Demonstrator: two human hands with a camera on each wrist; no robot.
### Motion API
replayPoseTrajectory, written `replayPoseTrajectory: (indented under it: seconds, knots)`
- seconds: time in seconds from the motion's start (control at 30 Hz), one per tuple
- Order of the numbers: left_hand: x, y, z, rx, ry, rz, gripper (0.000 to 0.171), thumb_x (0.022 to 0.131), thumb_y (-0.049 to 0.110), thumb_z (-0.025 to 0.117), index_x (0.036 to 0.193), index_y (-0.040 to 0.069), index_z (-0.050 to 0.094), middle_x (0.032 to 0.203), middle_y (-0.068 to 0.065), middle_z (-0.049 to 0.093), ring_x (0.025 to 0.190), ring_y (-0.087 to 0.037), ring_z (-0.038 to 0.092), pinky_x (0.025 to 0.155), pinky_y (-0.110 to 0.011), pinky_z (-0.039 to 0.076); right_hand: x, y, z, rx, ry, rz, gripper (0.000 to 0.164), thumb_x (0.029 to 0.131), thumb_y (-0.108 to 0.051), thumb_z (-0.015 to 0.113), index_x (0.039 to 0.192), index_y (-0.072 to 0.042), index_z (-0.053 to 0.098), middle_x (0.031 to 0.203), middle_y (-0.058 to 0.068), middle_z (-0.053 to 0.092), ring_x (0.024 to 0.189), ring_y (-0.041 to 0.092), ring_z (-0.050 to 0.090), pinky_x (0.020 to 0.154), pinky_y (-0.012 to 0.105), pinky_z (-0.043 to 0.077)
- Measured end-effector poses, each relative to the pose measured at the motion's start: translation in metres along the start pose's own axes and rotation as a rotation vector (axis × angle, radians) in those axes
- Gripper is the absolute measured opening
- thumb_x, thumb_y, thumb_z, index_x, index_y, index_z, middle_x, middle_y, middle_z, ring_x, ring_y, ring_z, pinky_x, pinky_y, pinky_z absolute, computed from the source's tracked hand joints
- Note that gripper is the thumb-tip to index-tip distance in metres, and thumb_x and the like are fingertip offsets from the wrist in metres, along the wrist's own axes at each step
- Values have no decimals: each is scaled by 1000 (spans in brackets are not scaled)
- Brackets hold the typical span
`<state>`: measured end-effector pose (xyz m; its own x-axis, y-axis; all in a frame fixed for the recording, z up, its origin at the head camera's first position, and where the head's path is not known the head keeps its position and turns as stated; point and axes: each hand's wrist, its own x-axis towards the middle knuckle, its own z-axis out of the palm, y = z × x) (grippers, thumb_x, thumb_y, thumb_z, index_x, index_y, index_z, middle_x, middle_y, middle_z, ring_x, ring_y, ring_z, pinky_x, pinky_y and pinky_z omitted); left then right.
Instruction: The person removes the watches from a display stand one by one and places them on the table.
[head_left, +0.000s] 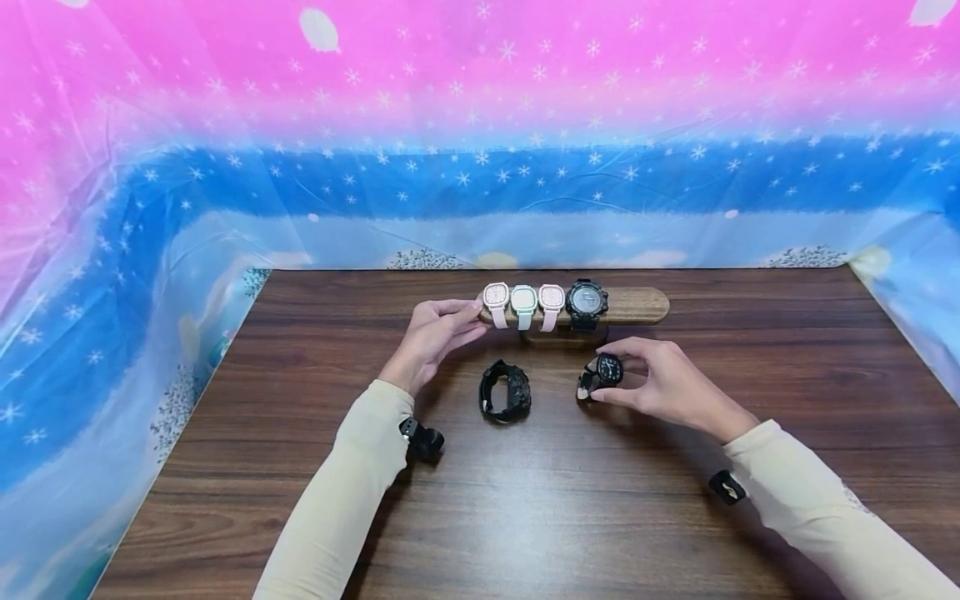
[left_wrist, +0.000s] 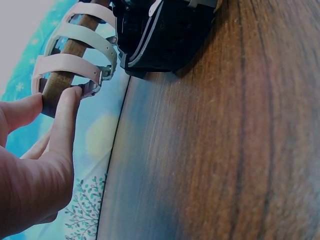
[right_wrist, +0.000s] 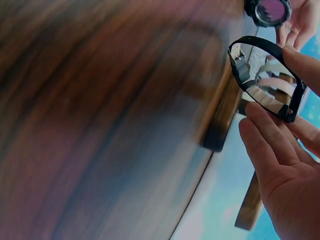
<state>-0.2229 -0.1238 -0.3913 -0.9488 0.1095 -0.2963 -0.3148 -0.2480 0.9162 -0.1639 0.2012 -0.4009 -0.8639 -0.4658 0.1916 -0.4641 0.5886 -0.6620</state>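
Observation:
My left hand pinches the left end of a wooden watch stand between thumb and finger. Strapped round its bar are a pink watch, a mint-green watch, a second pink watch and a bulky black watch. In front of the stand, my right hand holds a small black watch by its edges, thumb on one side and fingers on the other. The right wrist view shows its strap fastened into a loop. Another chunky black watch lies on its side between the hands.
The dark wooden table has its back edge just behind the stand. A pink and blue snowflake cloth hangs behind and along the sides. Each sleeve carries a small black wrist device.

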Motion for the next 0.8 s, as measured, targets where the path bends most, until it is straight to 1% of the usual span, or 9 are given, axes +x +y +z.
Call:
replayPoseTrajectory:
  seconds: [0.13, 0.23, 0.4, 0.5, 0.63, 0.8]
  knots:
    - [0, 1, 1, 6, -1, 0, 37, 99, 2, 63, 133, -11, 57, 128, -26, 62, 99, -25, 71, 90, -30, 58, 3, -3, 6, 50, -16, -3, 55, 77, -19, 91, 122, 2, 67, 106, 6, 74, 100, 21, 72, 88, 40, 59]
    - [0, 0, 0, 4, 0, 1, 37, 99, 2, 63, 133, -11, 57, 128, -26, 62, 99, -25, 71, 90, -30, 58, 4, -6, 10, 84, -28, -2, 54, 77, -18, 90, 122, 1, 67, 104, 4, 75, 99, 20, 73, 89, 40, 59]
    - [1, 0, 1, 3, -1, 1, 37, 99, 2, 63, 133, -11, 57, 126, -26, 62, 99, -25, 71, 90, -30, 58, 5, -9, 17, 98, -36, 3, 54, 78, -19, 90, 123, 0, 67, 104, 4, 75, 100, 20, 72, 90, 41, 58]
    - [0, 1, 1, 4, 0, -1, 37, 99, 2, 63, 133, -11, 57, 126, -25, 63, 100, -26, 71, 91, -31, 58, 6, -10, 20, 86, -37, 0, 54, 78, -22, 90, 123, -1, 67, 105, 5, 75, 100, 20, 72, 90, 41, 58]
    - [-1, 1, 1, 6, -2, 1, 38, 99, 3, 63, 134, -11, 57, 128, -26, 62, 103, -27, 70, 91, -31, 58, 7, -11, 22, 47, -34, -9, 54, 79, -26, 90, 123, -3, 68, 107, 6, 75, 100, 20, 72, 88, 43, 58]
    - [0, -1, 0, 10, -6, 12, 37, 99, 3, 64, 133, -11, 57, 126, -25, 62, 104, -28, 70, 90, -31, 58, 8, -11, 24, 6, -40, -11, 52, 79, -29, 90, 121, -7, 70, 110, 5, 75, 102, 21, 70, 90, 45, 58]
